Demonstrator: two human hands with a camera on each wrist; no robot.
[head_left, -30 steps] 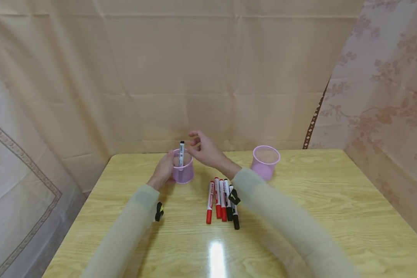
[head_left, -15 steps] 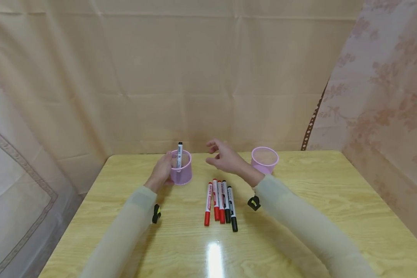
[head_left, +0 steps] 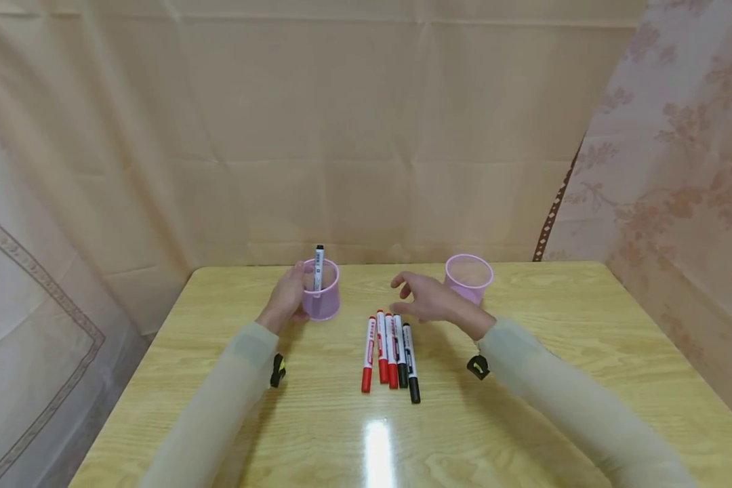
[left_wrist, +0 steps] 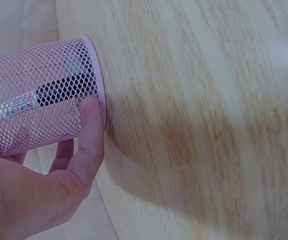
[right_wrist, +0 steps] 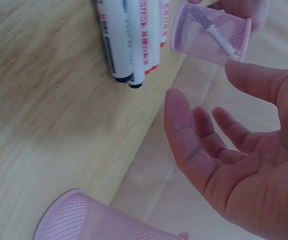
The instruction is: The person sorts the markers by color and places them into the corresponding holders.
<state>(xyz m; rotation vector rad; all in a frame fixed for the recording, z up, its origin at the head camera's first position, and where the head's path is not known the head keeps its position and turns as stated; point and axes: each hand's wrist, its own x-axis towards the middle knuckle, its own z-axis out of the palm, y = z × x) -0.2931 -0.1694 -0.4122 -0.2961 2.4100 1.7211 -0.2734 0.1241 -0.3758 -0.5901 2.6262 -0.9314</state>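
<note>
My left hand grips the side of a pink mesh pen holder, its fingers curved round the wall. One white marker with a black top end stands in that holder, leaning slightly. Through the mesh in the left wrist view, the marker's black cap shows near the base. My right hand hovers above the table with relaxed, parted fingers and holds nothing. Just below it in the head view lies a row of white markers, some with red caps and some with black caps.
A second pink mesh pen holder stands behind the right hand, to the right. The wood-grain table ends at a beige cloth backdrop. Dark wrist devices show at both sleeves.
My right hand has drawn away from the left pen holder, moving right and nearer, to above the marker row. The left hand keeps its grip on the holder.
</note>
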